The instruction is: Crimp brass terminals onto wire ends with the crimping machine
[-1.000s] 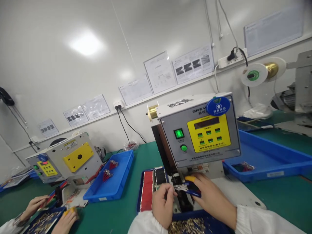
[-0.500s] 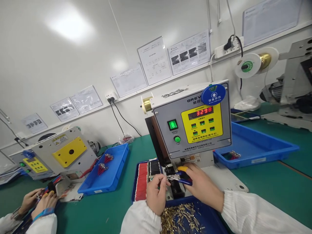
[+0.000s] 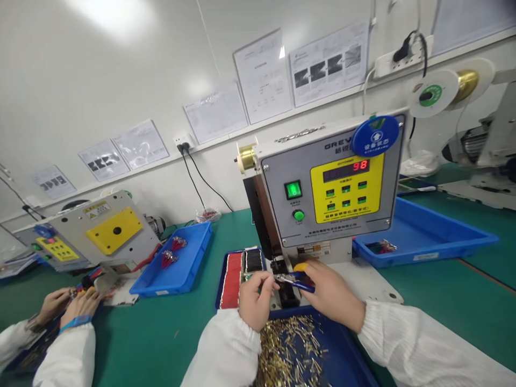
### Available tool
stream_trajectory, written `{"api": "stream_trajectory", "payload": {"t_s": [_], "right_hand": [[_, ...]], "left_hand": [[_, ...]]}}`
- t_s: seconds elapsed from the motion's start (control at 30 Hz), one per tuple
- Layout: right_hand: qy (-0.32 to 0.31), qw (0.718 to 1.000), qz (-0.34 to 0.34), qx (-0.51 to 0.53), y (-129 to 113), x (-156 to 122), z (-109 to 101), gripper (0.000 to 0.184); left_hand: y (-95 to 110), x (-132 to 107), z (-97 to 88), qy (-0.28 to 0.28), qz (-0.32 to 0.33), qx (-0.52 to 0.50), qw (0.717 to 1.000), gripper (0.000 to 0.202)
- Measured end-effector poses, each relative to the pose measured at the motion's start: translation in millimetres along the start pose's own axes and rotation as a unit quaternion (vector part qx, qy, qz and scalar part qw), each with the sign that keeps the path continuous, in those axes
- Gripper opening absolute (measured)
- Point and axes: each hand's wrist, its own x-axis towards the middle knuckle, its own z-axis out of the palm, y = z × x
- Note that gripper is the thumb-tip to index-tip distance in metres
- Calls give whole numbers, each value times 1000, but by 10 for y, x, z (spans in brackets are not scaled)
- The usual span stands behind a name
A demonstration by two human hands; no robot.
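Head view of a bench [image 3: 133, 338] workstation, with all positions given relative to the terminal crimping machine [image 3: 326, 183], whose green switch is lit and whose red display shows 98. Directly in front of the machine's lower die area, the right hand [image 3: 332, 295] holds blue-handled pliers [image 3: 298, 280] in a firm, narrow grip between thumb and fingers, with a yellow finger cot [image 3: 300, 267] on one fingertip. The left hand [image 3: 253, 301] sits just beside it, its fingertips [image 3: 264, 279] pinched narrowly on a thin wire [image 3: 256, 274] (too fine to resolve clearly) that runs toward the tip of the pliers. Below the hands, nearest the machine's front, lies a blue tray of brass terminals [image 3: 342, 338]. Left of the machine is a blue tray with rows of red and black items [image 3: 220, 285]; farther left, a blue tray with red-wired bundles [image 3: 161, 290]. To the machine's right stands an additional blue tray [image 3: 423, 257]. Well to the left, a co-worker's hands [image 3: 76, 306] work beside a second crimping machine [image 3: 115, 231].
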Motion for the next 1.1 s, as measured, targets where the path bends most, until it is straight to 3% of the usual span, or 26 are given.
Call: {"api": "stream_trajectory", "payload": {"t_s": [0.1,0.27,0.37,0.6,0.87,0.97,1.1], "right_hand": [[2,1000,-14,-9,2,-7,-8,25],[-36,999,7,-36,-34,-11,-17,13],[-25,998,12,-49,-46,-13,1,11],[35,997,-33,-55,-10,-6,46,33],[30,996,-37,-69,16,-5,46,34],[8,998,-23,-60,-25,7,-11,25],[-51,999,-2,9,-156,-5,-136,14]], "left_hand": [[-16,5,0,-2,1,-10,1000,26],[-36,-1,12,-1,5,-27,1000,25],[-27,-8,21,0,-1,-45,999,24],[-42,-16,34,1,-18,-59,998,27],[2,-18,24,-5,-25,-60,998,28],[-8,-12,30,-19,-50,-113,992,29],[-37,-10,49,-44,-95,-267,958,33]]}}
